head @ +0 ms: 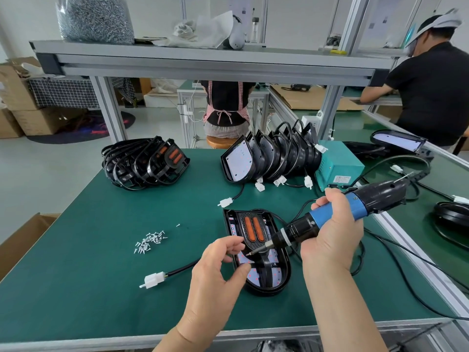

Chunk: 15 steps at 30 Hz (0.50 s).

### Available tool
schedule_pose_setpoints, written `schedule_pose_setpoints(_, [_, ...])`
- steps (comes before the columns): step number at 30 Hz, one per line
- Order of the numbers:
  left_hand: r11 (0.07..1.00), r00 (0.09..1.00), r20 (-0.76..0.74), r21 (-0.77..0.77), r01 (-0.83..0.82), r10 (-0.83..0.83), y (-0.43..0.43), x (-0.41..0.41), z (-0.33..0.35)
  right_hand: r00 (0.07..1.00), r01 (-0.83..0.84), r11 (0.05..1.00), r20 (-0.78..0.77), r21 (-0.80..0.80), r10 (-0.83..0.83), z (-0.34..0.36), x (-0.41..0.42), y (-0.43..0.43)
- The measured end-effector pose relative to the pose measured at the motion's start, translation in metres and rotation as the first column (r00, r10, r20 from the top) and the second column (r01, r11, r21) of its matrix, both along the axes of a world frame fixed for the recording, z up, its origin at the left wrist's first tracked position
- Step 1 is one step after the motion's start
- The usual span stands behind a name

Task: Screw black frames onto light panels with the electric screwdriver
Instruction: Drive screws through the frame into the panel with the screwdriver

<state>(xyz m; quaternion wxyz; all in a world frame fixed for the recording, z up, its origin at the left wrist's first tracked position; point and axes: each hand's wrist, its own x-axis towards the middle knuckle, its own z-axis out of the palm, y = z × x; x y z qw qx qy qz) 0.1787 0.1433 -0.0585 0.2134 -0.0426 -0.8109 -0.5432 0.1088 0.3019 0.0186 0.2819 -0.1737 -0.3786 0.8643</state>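
Observation:
A light panel [279,278] lies flat on the green table [88,262], with a black frame [253,231] with two orange strips set in it. My right hand [332,232] grips the blue and black electric screwdriver [337,215], held nearly level, its bit tip pointing left over the frame's middle. My left hand [218,265] hovers at the panel's left edge, fingers curled, thumb and forefinger close to the bit tip; whether they pinch a screw is hidden. A small heap of loose screws [149,241] lies to the left.
A stack of black frames [144,163] sits at the back left, a row of upright light panels [269,156] at the back middle. A teal power box [337,166] stands right of them. Cables and white connectors [154,279] trail across the mat. Two people work beyond.

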Motion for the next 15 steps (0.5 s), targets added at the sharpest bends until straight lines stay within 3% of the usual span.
schedule_pose_setpoints(3, [0.998, 0.998, 0.055, -0.067, -0.017, 0.021, -0.005, -0.002, -0.009, 0.998, -0.009, 0.998, -0.054, 0.064, 0.013, 0.003, -0.004, -0.001])
schedule_pose_setpoints(5, [0.998, 0.978, 0.209, -0.053, 0.021, -0.009, -0.006, -0.001, -0.013, 0.995, -0.016, 0.993, -0.092, 0.121, 0.027, 0.006, -0.006, -0.003])
schedule_pose_setpoints(7, [0.996, 0.918, 0.389, 0.075, 0.051, -0.076, -0.007, -0.007, -0.013, 0.989, -0.038, 0.983, -0.132, 0.182, 0.063, 0.009, -0.008, -0.008])
schedule_pose_setpoints(10, [0.955, 0.850, 0.519, 0.287, -0.068, -0.095, -0.011, -0.037, -0.012, 0.979, -0.093, 0.958, -0.149, 0.272, 0.138, 0.012, -0.012, -0.017])
schedule_pose_setpoints(15, [0.986, 0.825, 0.565, 0.132, -0.102, 0.010, -0.008, -0.075, -0.014, 0.966, -0.160, 0.911, -0.131, 0.381, 0.224, 0.008, -0.015, -0.034])
